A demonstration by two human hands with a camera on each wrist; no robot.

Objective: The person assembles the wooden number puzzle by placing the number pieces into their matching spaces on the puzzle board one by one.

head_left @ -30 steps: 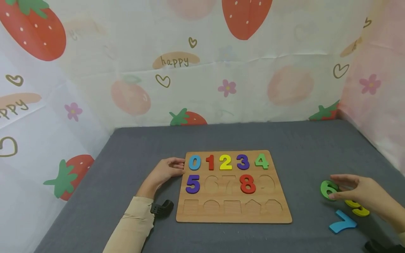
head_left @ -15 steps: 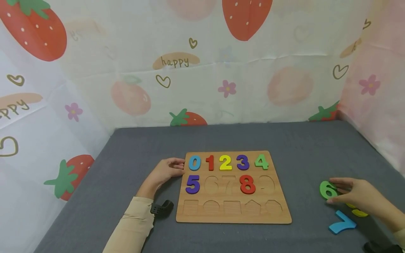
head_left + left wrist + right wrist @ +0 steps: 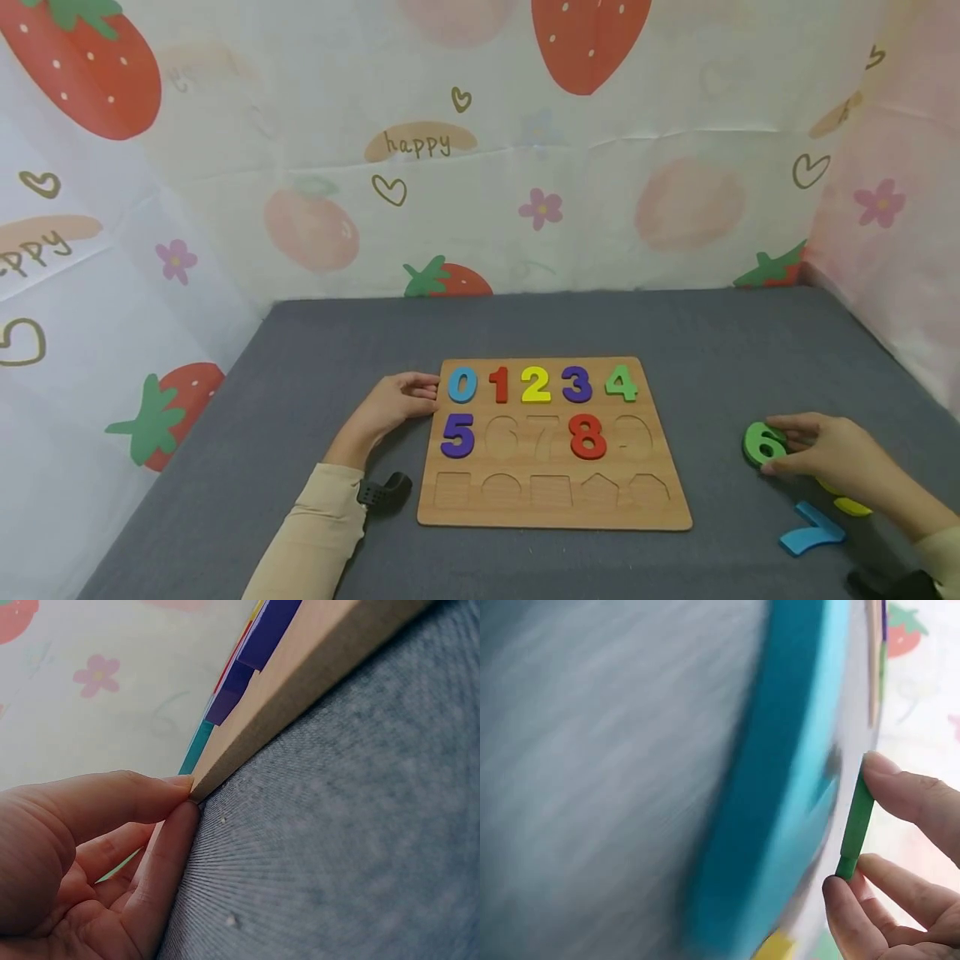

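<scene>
My right hand (image 3: 832, 454) pinches a green number 6 (image 3: 759, 444) between thumb and fingers; in the right wrist view the 6 (image 3: 857, 819) shows edge-on, above the cloth. Behind that hand lies a yellow number piece (image 3: 852, 507), mostly hidden. A blue 7 (image 3: 812, 529) rests just in front. My left hand (image 3: 393, 400) holds the left edge of a wooden number puzzle board (image 3: 555, 515), thumb and fingertip meeting at its edge in the left wrist view. Numbers 0 to 4 fill its top row. A purple 5 (image 3: 457, 436) and red 8 (image 3: 587, 437) sit in the second row.
Grey cloth (image 3: 360, 333) covers the table. Recesses for 6, 7 and 9 in the board's second row hold no pieces, nor do the shaped recesses of the bottom row. A strawberry-print curtain (image 3: 480, 200) hangs behind and at both sides.
The right hand has carried the green 6 a little to the left, away from the yellow piece and the blue 7. The left hand and the board have stayed put.
</scene>
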